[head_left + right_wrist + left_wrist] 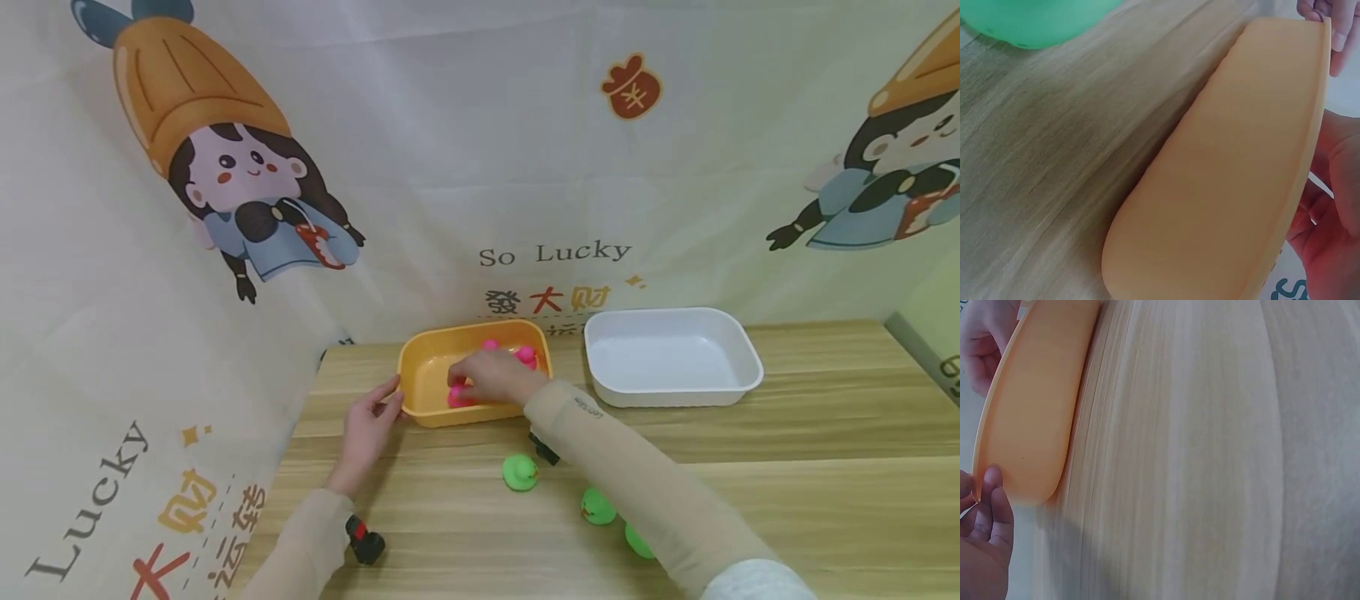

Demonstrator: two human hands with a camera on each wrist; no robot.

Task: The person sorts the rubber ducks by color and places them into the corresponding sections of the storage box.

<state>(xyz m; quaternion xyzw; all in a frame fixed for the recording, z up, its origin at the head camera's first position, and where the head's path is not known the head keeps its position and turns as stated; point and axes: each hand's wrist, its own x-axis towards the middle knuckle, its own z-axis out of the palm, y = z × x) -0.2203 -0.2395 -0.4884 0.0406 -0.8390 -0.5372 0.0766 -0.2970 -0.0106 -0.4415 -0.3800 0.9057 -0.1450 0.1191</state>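
Note:
At its left end, the orange tray (427, 379) has its rim pinched between the thumb and fingers of my left hand (369, 429). In the left wrist view, fingertips of that hand press against the tray's outer wall (1035, 425). My right hand (498, 375) reaches over the front rim into the tray. Its curled fingers and thumb hold a pink rubber duck (457, 397) low inside; the tray wall hides this duck in both wrist views. Other pink ducks (527, 356) lie toward the tray's back right, partly covered by the right hand.
A white tray (675, 396) stands right of the orange one. Green rubber ducks (520, 472) lie on the wooden table (442, 517) in front, one partly behind the right sleeve (630, 467). A printed cloth (420, 167) hangs behind the table and along its left side.

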